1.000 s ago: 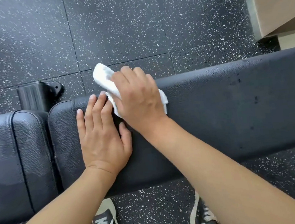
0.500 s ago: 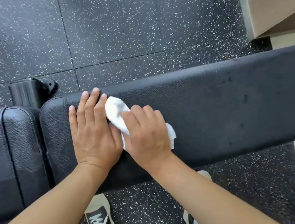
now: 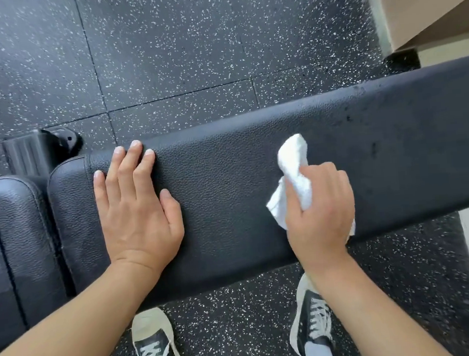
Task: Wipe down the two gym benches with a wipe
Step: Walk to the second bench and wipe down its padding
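Two hands rested on the black bench: left hand flat, fingers straight; right hand gripped a white wipe.

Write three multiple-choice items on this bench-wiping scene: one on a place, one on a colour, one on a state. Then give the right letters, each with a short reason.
1. Where does the left hand lie?
A. flat on the long bench pad
B. on the floor
C. on a shoe

2. What colour is the wipe?
A. blue
B. white
C. yellow

3. How does the right hand stand?
A. open and flat
B. curled, holding nothing
C. curled round the wipe

Answers:
1. A: its fingers are spread straight on the long bench pad, near the end that faces the seat pad.
2. B: the crumpled wipe shows plainly white against the black pad.
3. C: the fingers curl round the bunched wipe, which sticks out above and beside the fist.
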The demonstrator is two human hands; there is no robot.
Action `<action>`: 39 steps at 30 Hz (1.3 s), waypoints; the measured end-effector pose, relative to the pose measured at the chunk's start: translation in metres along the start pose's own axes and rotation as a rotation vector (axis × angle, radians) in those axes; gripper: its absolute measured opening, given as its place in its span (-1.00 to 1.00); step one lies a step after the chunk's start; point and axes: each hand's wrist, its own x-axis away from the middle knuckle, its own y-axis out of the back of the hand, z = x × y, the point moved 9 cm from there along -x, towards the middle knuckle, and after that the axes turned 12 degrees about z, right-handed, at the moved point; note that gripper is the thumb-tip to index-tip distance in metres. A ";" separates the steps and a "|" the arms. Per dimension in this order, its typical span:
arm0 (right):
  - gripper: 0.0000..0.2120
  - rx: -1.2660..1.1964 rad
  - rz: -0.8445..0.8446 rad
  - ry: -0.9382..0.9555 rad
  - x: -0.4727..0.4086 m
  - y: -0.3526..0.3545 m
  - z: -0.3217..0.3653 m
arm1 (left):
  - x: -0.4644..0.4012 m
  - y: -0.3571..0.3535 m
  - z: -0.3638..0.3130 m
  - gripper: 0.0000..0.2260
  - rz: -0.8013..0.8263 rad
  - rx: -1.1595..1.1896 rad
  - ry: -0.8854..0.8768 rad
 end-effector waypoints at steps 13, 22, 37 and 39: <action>-0.90 0.083 0.090 0.376 0.036 -0.050 0.098 | 0.001 0.000 0.000 -0.49 -0.010 0.011 0.001; -0.78 0.053 0.033 -0.026 0.024 0.004 -0.018 | 0.001 0.001 -0.001 -0.47 -0.019 0.006 0.006; -0.79 0.102 0.052 0.346 0.034 -0.013 0.002 | 0.001 0.002 -0.001 -0.48 -0.021 -0.022 0.007; -0.83 0.106 0.071 0.307 0.042 0.012 -0.044 | 0.001 0.002 0.000 -0.47 -0.022 -0.026 0.008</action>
